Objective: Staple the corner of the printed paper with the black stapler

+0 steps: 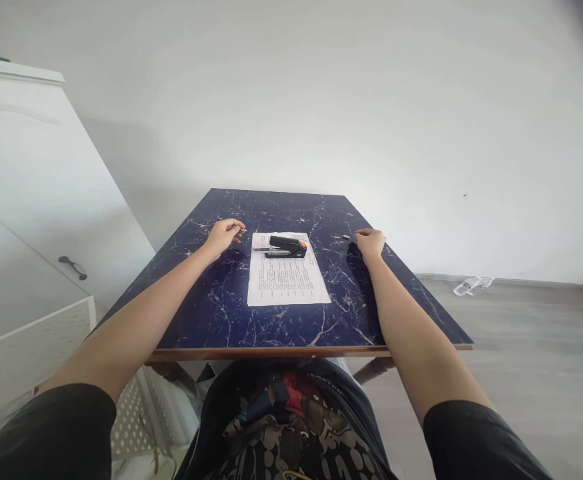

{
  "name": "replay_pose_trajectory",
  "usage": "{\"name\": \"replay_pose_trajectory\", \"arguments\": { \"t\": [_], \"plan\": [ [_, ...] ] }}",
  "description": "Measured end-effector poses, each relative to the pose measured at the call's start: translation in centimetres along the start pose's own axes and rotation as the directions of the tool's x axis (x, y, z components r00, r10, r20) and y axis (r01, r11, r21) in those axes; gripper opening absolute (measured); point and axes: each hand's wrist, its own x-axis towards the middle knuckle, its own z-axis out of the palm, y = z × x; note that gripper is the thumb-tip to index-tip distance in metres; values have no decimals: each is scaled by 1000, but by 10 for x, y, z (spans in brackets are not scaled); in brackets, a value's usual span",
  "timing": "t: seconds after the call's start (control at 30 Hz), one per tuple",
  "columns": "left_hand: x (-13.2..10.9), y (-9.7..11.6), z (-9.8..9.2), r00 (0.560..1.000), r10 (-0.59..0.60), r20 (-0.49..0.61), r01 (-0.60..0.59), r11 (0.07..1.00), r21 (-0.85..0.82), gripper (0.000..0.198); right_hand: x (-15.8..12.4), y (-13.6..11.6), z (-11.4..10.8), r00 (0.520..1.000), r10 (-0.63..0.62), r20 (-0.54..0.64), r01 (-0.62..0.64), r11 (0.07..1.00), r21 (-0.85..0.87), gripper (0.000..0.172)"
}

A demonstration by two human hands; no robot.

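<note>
A black stapler (291,249) with an orange button lies on a sheaf of printed paper (289,283). Its metal magazine sticks out to the left. Left of the paper, my left hand (225,237) is raised a little, thumb and fingers pinched on a small silvery piece (243,231) too small to make out fully. Near the table's right edge is my right hand (370,243), its fingers curled together and pointing left; whatever they hold is hidden. Just left of those fingertips lies a small dark-and-silver strip (346,237), apart from them.
Under everything is a blue marbled table (281,327) with a wooden edge, its far end near a white wall. A white cabinet (31,167) with a dark handle stands at the left. On the floor to the right lies a clear plastic packet (471,286).
</note>
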Motion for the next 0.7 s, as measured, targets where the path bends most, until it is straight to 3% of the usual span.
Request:
{"name": "replay_pose_trajectory", "arguments": {
  "t": [0.13,0.3,0.4,0.53,0.7],
  "plan": [
    [-5,7,2,999,5,38,-5,1000,-16,28,0,2,1,1000,-4,6,4,1000,15,30],
    [-12,18,5,979,164,118,-173,982,75,38,0,1,2,1000,-3,10,2,1000,21,29],
    [-11,21,7,972,193,137,-211,969,129,46,0,1,2,1000,-2,21,2,1000,22,29],
    [-9,21,7,961,205,183,-242,947,212,32,0,1,1,999,-9,35,9,1000,21,29],
    [-14,24,10,951,221,217,-270,934,235,29,0,1,1,999,-16,44,16,1000,16,28]
  ]
}}
